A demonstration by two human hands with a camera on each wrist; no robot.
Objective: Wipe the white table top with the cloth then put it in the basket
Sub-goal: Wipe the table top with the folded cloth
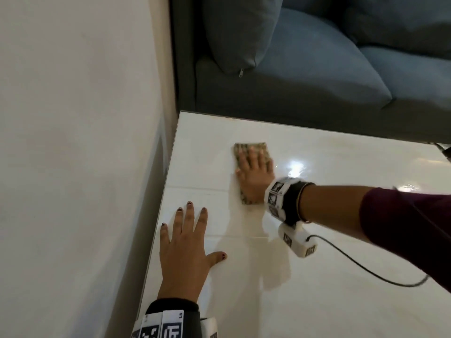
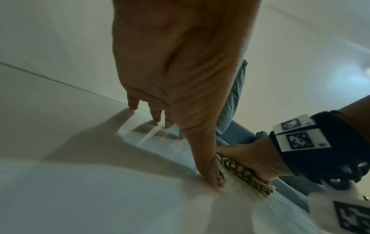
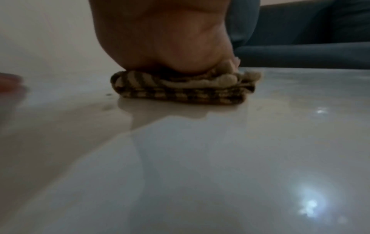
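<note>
A folded cloth [image 1: 244, 148] with a brown and tan pattern lies on the glossy white table top [image 1: 317, 276], near its far left corner. My right hand [image 1: 253, 172] presses flat on the cloth with straight fingers. In the right wrist view the palm [image 3: 160, 47] sits on top of the folded cloth [image 3: 180, 90]. My left hand [image 1: 185, 247] rests flat on the table near the left edge, fingers spread, holding nothing. The left wrist view shows its thumb [image 2: 210, 171] on the table beside the cloth [image 2: 246, 177]. No basket is in view.
A white wall [image 1: 73, 142] runs close along the table's left edge. A blue-grey sofa [image 1: 317, 69] with a cushion [image 1: 239, 32] stands just behind the table's far edge. A black cable [image 1: 366, 264] trails from my right wrist across the table.
</note>
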